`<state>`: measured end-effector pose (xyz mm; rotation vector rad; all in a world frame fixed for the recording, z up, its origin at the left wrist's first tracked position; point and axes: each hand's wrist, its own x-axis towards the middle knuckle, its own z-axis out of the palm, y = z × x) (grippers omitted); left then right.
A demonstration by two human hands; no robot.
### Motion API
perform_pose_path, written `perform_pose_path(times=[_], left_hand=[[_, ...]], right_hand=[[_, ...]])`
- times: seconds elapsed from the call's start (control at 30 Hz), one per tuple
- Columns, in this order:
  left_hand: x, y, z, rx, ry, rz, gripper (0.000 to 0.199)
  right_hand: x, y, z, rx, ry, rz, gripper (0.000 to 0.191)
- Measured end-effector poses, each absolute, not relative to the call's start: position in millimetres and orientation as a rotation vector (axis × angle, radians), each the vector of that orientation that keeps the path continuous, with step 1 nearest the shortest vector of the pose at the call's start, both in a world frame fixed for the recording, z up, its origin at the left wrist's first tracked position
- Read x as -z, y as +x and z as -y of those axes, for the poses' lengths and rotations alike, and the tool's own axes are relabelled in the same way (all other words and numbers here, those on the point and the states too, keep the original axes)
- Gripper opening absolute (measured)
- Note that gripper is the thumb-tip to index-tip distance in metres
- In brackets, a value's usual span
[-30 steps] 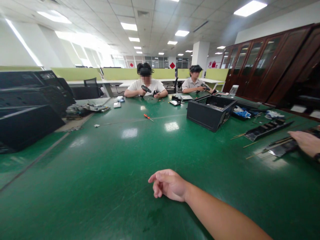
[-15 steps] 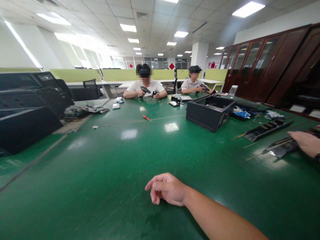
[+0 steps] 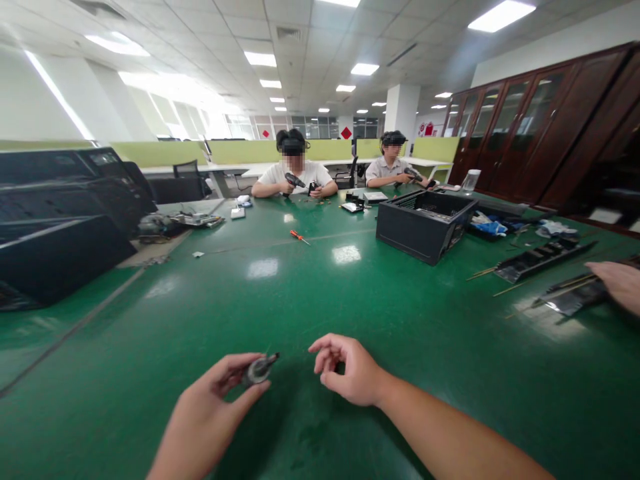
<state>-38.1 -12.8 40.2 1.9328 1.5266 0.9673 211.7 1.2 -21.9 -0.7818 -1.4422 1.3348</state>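
Note:
My left hand (image 3: 207, 407) is over the near part of the green table, its thumb and fingers closed round a drill chuck (image 3: 257, 372), round and grey, with a short dark bit pointing up and right. No tool body shows behind the chuck. Facing it from the right is my right hand (image 3: 347, 370), its fingers loosely bent and apart, with nothing seen in them. A gap of bare table lies between the two hands.
An orange screwdriver (image 3: 299, 237) lies mid-table. A black computer case (image 3: 415, 230) stands right of it, near black metal strips (image 3: 545, 260). Another person's hand (image 3: 617, 283) reaches in at right. Two people opposite hold drills. Dark cases (image 3: 60, 260) stand at left.
My left hand has come into view from below with the drill chuck in it. My right hand has moved slightly right and turned a little.

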Motion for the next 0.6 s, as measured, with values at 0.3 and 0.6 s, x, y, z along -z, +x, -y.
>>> perform_pose_path(times=[0.3,0.6], left_hand=[[0,12,-18,-1.025,2.017,-1.247,0.029],[9,6,-19,-0.961,1.943,-1.202,0.023]], right_hand=[[26,211,-6,-1.174,-0.994,1.431,0.056],[16,212,2,-1.178,-1.072,1.481,0.036]])
